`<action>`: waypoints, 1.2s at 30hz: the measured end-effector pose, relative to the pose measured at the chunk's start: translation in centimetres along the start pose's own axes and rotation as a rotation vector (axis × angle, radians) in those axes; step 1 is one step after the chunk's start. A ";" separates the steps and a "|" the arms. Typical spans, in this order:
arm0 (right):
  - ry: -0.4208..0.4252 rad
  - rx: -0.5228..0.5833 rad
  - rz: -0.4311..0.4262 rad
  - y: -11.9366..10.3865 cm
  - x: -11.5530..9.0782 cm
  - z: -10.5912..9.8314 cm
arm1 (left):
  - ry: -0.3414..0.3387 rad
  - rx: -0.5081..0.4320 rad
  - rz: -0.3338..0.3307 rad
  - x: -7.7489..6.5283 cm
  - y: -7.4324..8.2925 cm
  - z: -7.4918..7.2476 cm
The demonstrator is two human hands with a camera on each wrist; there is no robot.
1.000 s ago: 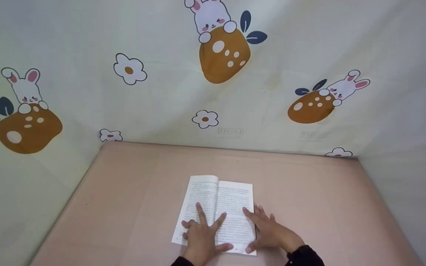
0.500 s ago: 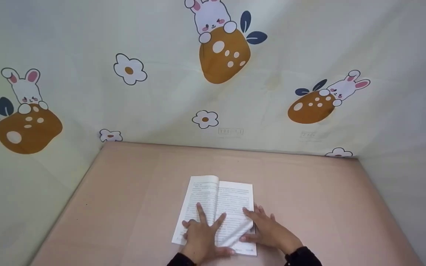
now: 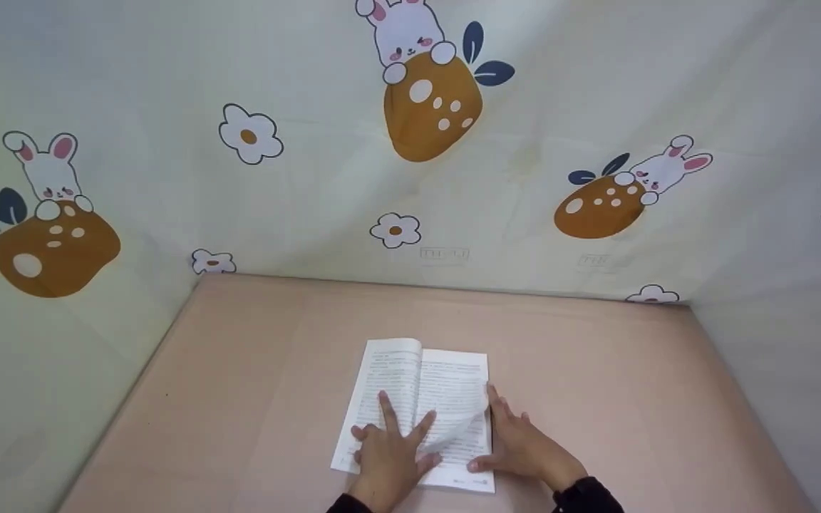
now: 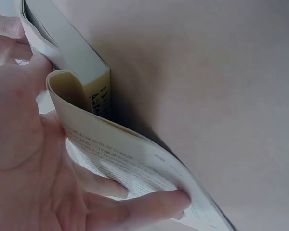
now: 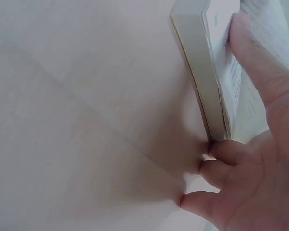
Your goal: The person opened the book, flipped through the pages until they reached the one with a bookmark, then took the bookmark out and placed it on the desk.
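An open paperback book [image 3: 453,374] lies on the table with lines of print on both pages. My left hand [image 3: 385,456] rests across its lower middle, fingers spread, the thumb by a curled page [image 3: 457,434] on the right side. In the left wrist view, the spine [image 4: 98,96] shows beneath the bowed left-hand pages, and two fingers press on the printed sheet. At the right edge is my right hand [image 3: 524,449], its thumb on the lower right page and its index finger at the page edge. The right wrist view shows its other fingers beside the page block [image 5: 200,53].
The table [image 3: 275,342] has a plain pinkish-beige cover. Pale cloth walls [image 3: 311,192] printed with rabbits, orange fruit and flowers enclose its back and both sides. Dark sleeves [image 3: 587,495] cover both wrists.
The lower right corner of the right page, flat at first, has curled up and over toward the left. My right thumb slid inward and the index finger moved to the page edge. My left thumb shifted slightly upward.
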State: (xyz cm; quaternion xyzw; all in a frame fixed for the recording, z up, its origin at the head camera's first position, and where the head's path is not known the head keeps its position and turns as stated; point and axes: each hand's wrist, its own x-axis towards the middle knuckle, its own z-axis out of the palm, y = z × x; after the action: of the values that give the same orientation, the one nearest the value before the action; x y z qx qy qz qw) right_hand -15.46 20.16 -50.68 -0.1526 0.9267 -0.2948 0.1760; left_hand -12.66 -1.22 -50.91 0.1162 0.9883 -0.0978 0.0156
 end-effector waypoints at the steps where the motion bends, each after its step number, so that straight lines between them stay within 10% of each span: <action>1: 0.001 0.009 0.007 0.0 0.1 0.0 | 0.002 -0.003 0.001 0.0 0.0 0.0; 16: -0.002 0.021 0.025 -0.1 -0.1 0.0 | 0.089 -0.169 0.059 -0.5 -0.8 0.6; 24: -0.036 0.002 0.020 -0.2 -0.3 -0.2 | 0.030 -0.402 0.064 -0.8 -1.9 0.7; 36: -0.054 0.012 0.012 -0.1 -0.1 -0.3 | -0.064 -0.445 -0.005 -0.7 -2.6 0.7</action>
State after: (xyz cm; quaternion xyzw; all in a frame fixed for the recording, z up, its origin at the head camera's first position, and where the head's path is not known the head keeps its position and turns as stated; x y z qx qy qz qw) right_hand -15.45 20.25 -50.38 -0.1539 0.9207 -0.2952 0.2036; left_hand -12.58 -4.00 -51.04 0.1042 0.9848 0.1191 0.0718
